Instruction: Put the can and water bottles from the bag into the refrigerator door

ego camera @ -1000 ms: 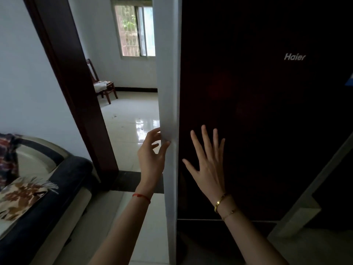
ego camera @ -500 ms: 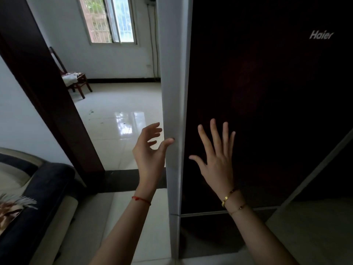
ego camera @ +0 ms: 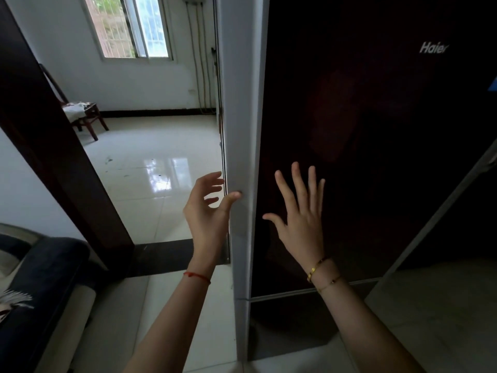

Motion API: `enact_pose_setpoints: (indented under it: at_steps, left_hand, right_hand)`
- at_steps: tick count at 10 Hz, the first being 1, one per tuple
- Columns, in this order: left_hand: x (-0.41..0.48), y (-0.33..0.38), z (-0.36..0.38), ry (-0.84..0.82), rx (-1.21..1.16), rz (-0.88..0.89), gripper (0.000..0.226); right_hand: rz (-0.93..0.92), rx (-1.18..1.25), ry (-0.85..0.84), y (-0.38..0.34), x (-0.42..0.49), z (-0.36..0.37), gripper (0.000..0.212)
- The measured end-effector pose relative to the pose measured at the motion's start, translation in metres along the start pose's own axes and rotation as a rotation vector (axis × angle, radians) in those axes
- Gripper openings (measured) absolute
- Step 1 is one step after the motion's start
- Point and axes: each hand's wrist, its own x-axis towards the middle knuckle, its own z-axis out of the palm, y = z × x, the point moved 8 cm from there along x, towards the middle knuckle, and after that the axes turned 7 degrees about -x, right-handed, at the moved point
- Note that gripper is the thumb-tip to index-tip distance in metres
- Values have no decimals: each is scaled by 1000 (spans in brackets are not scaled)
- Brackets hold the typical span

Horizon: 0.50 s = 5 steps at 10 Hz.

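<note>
The dark red refrigerator door point(ego camera: 363, 135) fills the right half of the view, its pale grey side edge point(ego camera: 242, 130) turned toward me. My left hand point(ego camera: 208, 211) is beside that edge, thumb resting on it, fingers curled and apart. My right hand point(ego camera: 301, 219) is spread flat against the door's dark front, fingers wide. Neither hand holds anything. The inside of the refrigerator is hidden. No bag, can or water bottle is in sight.
A dark wooden door frame point(ego camera: 53, 146) stands at the left, opening onto a tiled room point(ego camera: 153, 168) with a wooden chair point(ego camera: 83, 114) and a window point(ego camera: 129, 25). A dark sofa point(ego camera: 40, 286) sits at the lower left.
My view has shifted closer and slightly left. My left fingers have come off the door edge, leaving only the thumb on it. My right hand stays flat on the door.
</note>
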Motion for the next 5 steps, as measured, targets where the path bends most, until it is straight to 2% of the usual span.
enact_pose_setpoints:
  at_steps: [2, 3, 5]
  left_hand:
    - [-1, 3, -3, -92, 32, -20, 50]
    - [-6, 10, -7, -142, 96, 17, 52]
    - [-33, 29, -33, -196, 156, 143, 55]
  right_hand:
    - [4, 46, -81, -5, -4, -14, 79]
    - [30, 210, -98, -5, -5, -30, 71]
    - [202, 525, -72, 6, -26, -58, 58]
